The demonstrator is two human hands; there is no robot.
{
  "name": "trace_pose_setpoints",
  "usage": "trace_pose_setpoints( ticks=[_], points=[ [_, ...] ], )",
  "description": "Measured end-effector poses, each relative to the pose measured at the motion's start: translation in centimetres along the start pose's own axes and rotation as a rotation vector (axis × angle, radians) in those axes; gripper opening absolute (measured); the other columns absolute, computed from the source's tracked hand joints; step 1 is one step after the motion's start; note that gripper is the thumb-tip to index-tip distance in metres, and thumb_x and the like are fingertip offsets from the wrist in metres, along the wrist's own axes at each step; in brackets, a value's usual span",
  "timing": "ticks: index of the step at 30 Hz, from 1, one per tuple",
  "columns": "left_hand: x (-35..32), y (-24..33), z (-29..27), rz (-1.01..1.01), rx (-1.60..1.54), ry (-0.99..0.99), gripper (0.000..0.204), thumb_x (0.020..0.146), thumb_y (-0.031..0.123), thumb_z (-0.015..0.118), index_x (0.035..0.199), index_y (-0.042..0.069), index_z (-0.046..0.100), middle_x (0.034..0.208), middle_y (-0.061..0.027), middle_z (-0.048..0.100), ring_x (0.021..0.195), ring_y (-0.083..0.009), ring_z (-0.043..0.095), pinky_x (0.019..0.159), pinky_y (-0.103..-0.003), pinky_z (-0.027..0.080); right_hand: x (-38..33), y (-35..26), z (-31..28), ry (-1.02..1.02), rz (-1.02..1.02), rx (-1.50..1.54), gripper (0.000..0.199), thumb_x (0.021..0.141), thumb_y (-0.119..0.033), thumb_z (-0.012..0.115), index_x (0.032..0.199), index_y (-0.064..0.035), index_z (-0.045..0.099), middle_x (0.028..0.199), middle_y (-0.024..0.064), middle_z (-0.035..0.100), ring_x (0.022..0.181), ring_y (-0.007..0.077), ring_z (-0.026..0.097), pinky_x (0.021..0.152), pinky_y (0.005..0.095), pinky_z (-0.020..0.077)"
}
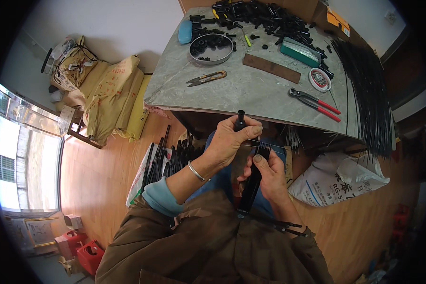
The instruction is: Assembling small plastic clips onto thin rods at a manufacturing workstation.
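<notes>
My left hand [229,144] pinches a black tubular piece [240,119] with a flared top, held upright near the table's front edge. A thin metal wire [270,144] stretches sideways just below those fingers. My right hand [270,176] is closed around a flat bundle of slim black ribs [252,187], whose comb-like upper ends point up toward my left hand. The bundle slants down to my lap. Several thin black rods [279,223] with thicker tips lie across my lap near my right forearm. How the wire passes through the ribs is too small to tell.
On the grey table [170,75] are thread snips [207,78], red-handled pincers [317,104], a round tin [211,60], a rusty metal bar [271,68] and a heap of black parts [265,19]. Long black rods [364,90] overhang the right edge. A white sack [336,180] stands below.
</notes>
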State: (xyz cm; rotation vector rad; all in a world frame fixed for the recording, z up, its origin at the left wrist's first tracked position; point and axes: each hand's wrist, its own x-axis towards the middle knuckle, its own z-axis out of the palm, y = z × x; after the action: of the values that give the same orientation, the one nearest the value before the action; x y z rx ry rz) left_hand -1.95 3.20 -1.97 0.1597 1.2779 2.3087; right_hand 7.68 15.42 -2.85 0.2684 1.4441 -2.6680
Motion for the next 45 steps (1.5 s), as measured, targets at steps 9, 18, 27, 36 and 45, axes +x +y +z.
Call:
trace_pose_setpoints(
  ticks=[9,18,27,36,45],
  points=[
    [-0.2,0.0,0.5,0.001,0.03,0.001,0.016,0.083,0.006,0.071,0.095,0.0,0.063,0.09,-0.0072,0.064,0.084,-0.0145,0.062,0.077,-0.027,0.051,0.0,0.0,-0.5,-0.01,-0.007,0.007,0.019,0.097,-0.018,0.053,0.1,-0.0004,0.047,0.08,0.0062,0.057,0.064,0.012,0.06,0.06,0.0307,0.0591],
    [0.1,0.9,0.3,-0.064,0.135,-0.045,0.017,0.082,0.007,0.072,0.096,0.001,0.064,0.09,-0.0068,0.064,0.083,-0.0145,0.062,0.078,-0.028,0.051,-0.2,0.0,0.1,0.085,0.01,-0.057,0.018,0.095,-0.017,0.056,0.101,-0.0012,0.05,0.082,0.0057,0.057,0.064,0.0129,0.059,0.058,0.0319,0.0585],
    [0.0,0.9,-0.8,-0.166,0.316,0.002,0.037,0.095,0.027,0.057,0.114,-0.004,0.059,0.09,-0.007,0.064,0.075,-0.0125,0.059,0.065,-0.024,0.048,-0.5,-0.6,-0.4,0.171,-0.06,-0.117,0.019,0.094,-0.018,0.059,0.101,-0.0004,0.056,0.083,0.0046,0.06,0.067,0.0113,0.061,0.061,0.0278,0.0569],
    [-1.9,-1.0,0.4,-0.103,0.299,-0.007,0.022,0.084,0.008,0.07,0.103,-0.001,0.063,0.082,-0.0049,0.066,0.066,-0.0099,0.059,0.058,-0.023,0.048,-0.6,-1.8,-1.1,0.144,-0.158,-0.462,0.017,0.094,-0.015,0.06,0.102,-0.001,0.063,0.085,0.0038,0.066,0.073,0.0081,0.06,0.066,0.0222,0.0507],
    [-2.2,-1.9,1.0,-0.136,0.071,0.012,0.022,0.085,0.007,0.069,0.104,0.0,0.06,0.085,-0.0044,0.063,0.068,-0.0095,0.057,0.061,-0.023,0.048,0.3,-1.5,-3.3,0.035,-0.033,-0.422,0.018,0.092,-0.015,0.062,0.096,0.0009,0.067,0.087,0.0038,0.069,0.08,0.009,0.062,0.074,0.0232,0.0491]
  ],
)
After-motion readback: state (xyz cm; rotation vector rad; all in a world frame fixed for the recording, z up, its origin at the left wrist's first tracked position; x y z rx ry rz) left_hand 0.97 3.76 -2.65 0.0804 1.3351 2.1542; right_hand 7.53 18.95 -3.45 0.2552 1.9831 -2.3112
